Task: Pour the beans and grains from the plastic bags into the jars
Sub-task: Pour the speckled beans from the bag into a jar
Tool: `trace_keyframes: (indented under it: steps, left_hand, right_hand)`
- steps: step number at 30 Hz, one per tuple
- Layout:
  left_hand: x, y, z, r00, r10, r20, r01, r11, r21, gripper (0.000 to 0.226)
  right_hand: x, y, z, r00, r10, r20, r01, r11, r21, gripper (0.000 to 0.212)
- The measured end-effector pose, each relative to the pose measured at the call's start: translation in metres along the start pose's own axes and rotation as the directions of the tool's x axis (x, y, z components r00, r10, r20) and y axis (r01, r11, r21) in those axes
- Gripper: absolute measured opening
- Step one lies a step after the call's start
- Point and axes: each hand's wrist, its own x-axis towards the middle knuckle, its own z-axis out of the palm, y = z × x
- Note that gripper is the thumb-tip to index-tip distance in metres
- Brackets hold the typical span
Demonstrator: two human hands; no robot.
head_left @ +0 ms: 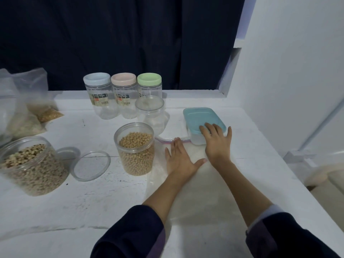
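Left hand (179,161) flat, pressing empty plastic bag (195,192); right hand (217,144) spread, fingers touching teal-lidded container (201,116).

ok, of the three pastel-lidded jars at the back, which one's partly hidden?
The green-lidded jar, rightmost in the row. A small clear jar stands in front of it; the blue-lidded jar and pink-lidded jar show fully.

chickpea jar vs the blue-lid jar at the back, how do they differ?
The chickpea jar is nearly full of beans; the blue-lid jar looks empty. The chickpea jar stands open with no lid; the blue-lid jar is capped. The blue-lid jar carries a printed label; the chickpea jar shows none. Both are clear plastic and upright on the white table.
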Motion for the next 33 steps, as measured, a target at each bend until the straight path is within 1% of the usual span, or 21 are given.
trace_keyframes:
  steps: [2,4,7,9,10,11,13,14,15,16,17,18,19,20,21,23,26,27,29,31,33]
  left_hand:
    - [-0.001,-0.001,0.002,1.0,0.028,-0.015,-0.028,0.999,-0.038,0.113]
    - [0.0,-0.002,0.001,0.999,0.048,-0.021,-0.051,0.988,-0.149,0.105]
    - [-0.003,-0.003,-0.007,0.992,0.064,-0.113,-0.103,0.92,-0.378,0.081]
    - [-0.009,0.0,-0.02,0.967,0.109,-0.231,-0.205,0.873,-0.444,0.058]
    - [-0.012,0.002,-0.031,0.938,0.151,-0.312,-0.281,0.859,-0.428,0.048]
    - [-0.013,0.005,-0.044,0.883,0.208,-0.42,-0.375,0.852,-0.366,0.04]
    - [-0.009,0.008,-0.076,0.705,0.311,-0.638,-0.498,0.857,-0.131,0.032]
    - [-0.006,0.007,-0.095,0.618,0.348,-0.705,-0.496,0.868,-0.005,0.029]
    - [-0.002,0.005,-0.115,0.574,0.365,-0.733,-0.45,0.888,0.09,0.026]
    - [0.0,0.001,-0.135,0.607,0.343,-0.716,-0.372,0.92,0.125,0.021]
    - [0.001,-0.005,-0.152,0.707,0.279,-0.649,-0.262,0.957,0.126,0.02]
    - [0.003,-0.014,-0.163,0.828,0.174,-0.533,-0.124,0.984,0.129,0.032]
    - [0.004,-0.025,-0.17,0.921,0.052,-0.386,0.002,0.99,0.139,0.051]
    - [0.002,-0.036,-0.174,0.968,-0.037,-0.25,0.077,0.985,0.152,0.069]
    - [-0.002,-0.045,-0.175,0.986,-0.082,-0.143,0.106,0.98,0.167,0.082]
    - [-0.009,-0.06,-0.17,0.994,-0.109,0.002,0.107,0.978,0.179,0.095]
    - [-0.013,-0.07,-0.169,0.995,-0.071,0.074,0.061,0.99,0.126,0.1]
    - [-0.014,-0.073,-0.169,0.998,-0.044,0.047,0.04,0.995,0.094,0.097]
    - [-0.019,-0.079,-0.165,0.996,-0.022,-0.09,0.024,0.999,0.026,0.086]
    - [-0.021,-0.087,-0.164,0.974,-0.078,-0.215,0.068,0.996,-0.052,0.077]
    - [-0.022,-0.097,-0.167,0.953,-0.156,-0.26,0.119,0.981,-0.152,0.077]
  right_hand:
    - [-0.003,0.005,-0.001,0.991,0.035,0.127,-0.032,0.999,-0.03,0.055]
    - [-0.005,0.009,-0.004,0.982,0.061,0.181,-0.051,0.997,-0.06,0.056]
    - [-0.002,0.006,-0.01,0.976,0.105,0.191,-0.091,0.992,-0.084,0.059]
    - [0.003,-0.004,-0.015,0.98,0.142,0.139,-0.131,0.988,-0.083,0.05]
    - [0.006,-0.011,-0.015,0.986,0.156,0.063,-0.152,0.986,-0.063,0.044]
    - [0.008,-0.018,-0.015,0.988,0.153,-0.036,-0.154,0.988,-0.012,0.038]
    - [0.008,-0.035,-0.011,0.974,0.082,-0.21,-0.041,0.981,0.191,0.036]
    - [0.007,-0.046,-0.01,0.962,0.035,-0.269,0.048,0.953,0.298,0.037]
    - [0.003,-0.06,-0.01,0.959,0.005,-0.283,0.11,0.914,0.39,0.039]
    - [-0.001,-0.073,-0.01,0.963,-0.007,-0.27,0.141,0.867,0.478,0.042]
    - [-0.005,-0.085,-0.009,0.972,-0.008,-0.233,0.143,0.812,0.567,0.043]
    - [-0.009,-0.096,-0.005,0.984,-0.012,-0.178,0.125,0.757,0.642,0.043]
    - [-0.014,-0.104,-0.002,0.992,-0.028,-0.127,0.108,0.717,0.688,0.041]
    - [-0.02,-0.111,0.003,0.995,-0.058,-0.083,0.1,0.695,0.712,0.038]
    - [-0.025,-0.115,0.008,0.995,-0.094,-0.039,0.093,0.687,0.721,0.035]
    - [-0.035,-0.117,0.014,0.983,-0.169,0.072,0.07,0.708,0.702,0.034]
    - [-0.041,-0.117,0.016,0.947,-0.251,0.199,0.074,0.777,0.625,0.047]
    - [-0.042,-0.117,0.014,0.94,-0.262,0.219,0.074,0.783,0.618,0.051]
    - [-0.042,-0.118,0.008,0.926,-0.286,0.247,0.089,0.8,0.593,0.06]
    - [-0.042,-0.118,0.004,0.908,-0.32,0.269,0.131,0.829,0.544,0.079]
    - [-0.043,-0.117,0.003,0.877,-0.369,0.307,0.195,0.859,0.474,0.093]
